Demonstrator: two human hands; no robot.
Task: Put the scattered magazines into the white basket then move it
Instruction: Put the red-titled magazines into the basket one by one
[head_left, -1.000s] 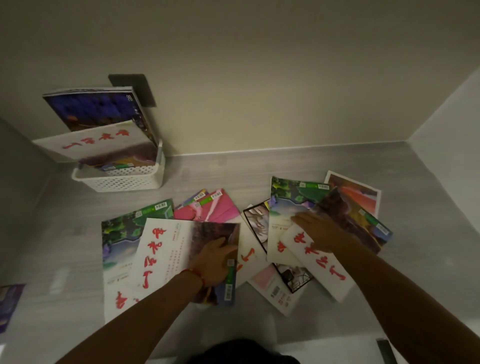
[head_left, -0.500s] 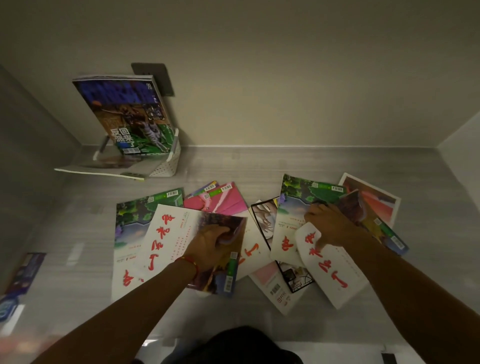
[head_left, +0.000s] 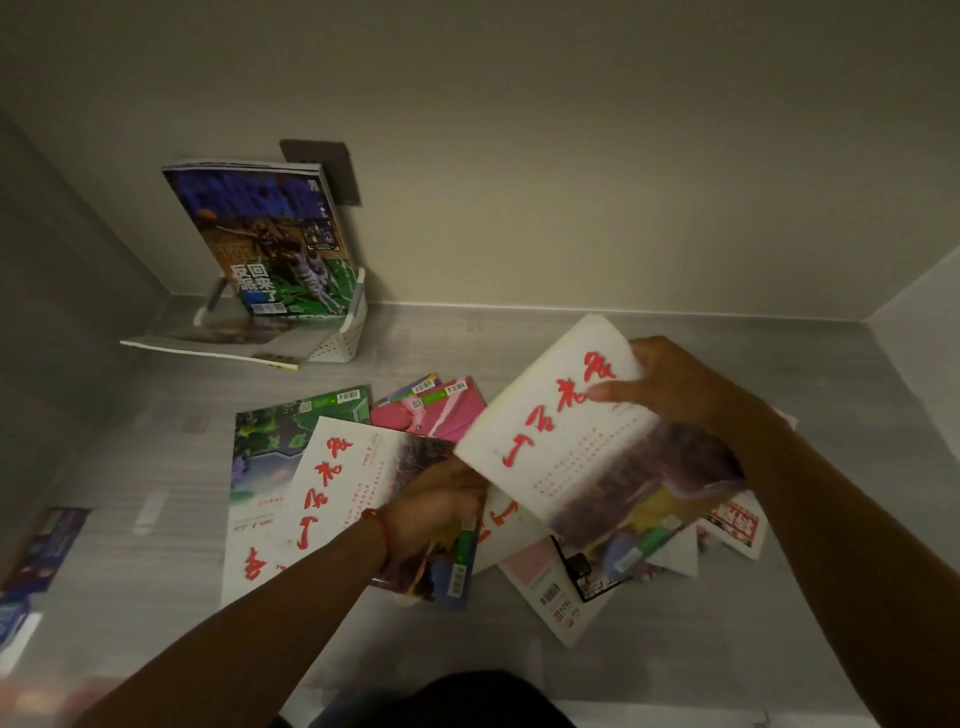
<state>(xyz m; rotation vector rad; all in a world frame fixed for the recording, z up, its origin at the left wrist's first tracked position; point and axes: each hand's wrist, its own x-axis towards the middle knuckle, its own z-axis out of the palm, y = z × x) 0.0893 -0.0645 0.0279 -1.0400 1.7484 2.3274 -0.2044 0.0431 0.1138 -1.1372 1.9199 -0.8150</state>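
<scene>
The white basket (head_left: 343, 332) stands at the back left by the wall, with a dark-covered magazine (head_left: 265, 239) upright in it and another magazine (head_left: 218, 343) hanging out over its front. My right hand (head_left: 675, 384) grips a white magazine with red characters (head_left: 582, 447) and holds it lifted above the pile. My left hand (head_left: 431, 512) grips the right edge of a similar white and red magazine (head_left: 343, 483) that lies on the floor. Under and around them lie a green magazine (head_left: 270, 447), pink ones (head_left: 436, 410) and several more (head_left: 566, 592).
The grey floor is boxed in by a back wall, a left wall and a right wall. A dark wall plate (head_left: 322, 166) sits behind the basket. A blue magazine (head_left: 36, 561) lies alone at the far left edge.
My right hand has lifted its white and red magazine off the pile and swung it up and left. My left hand has closed on the edge of its magazine.
</scene>
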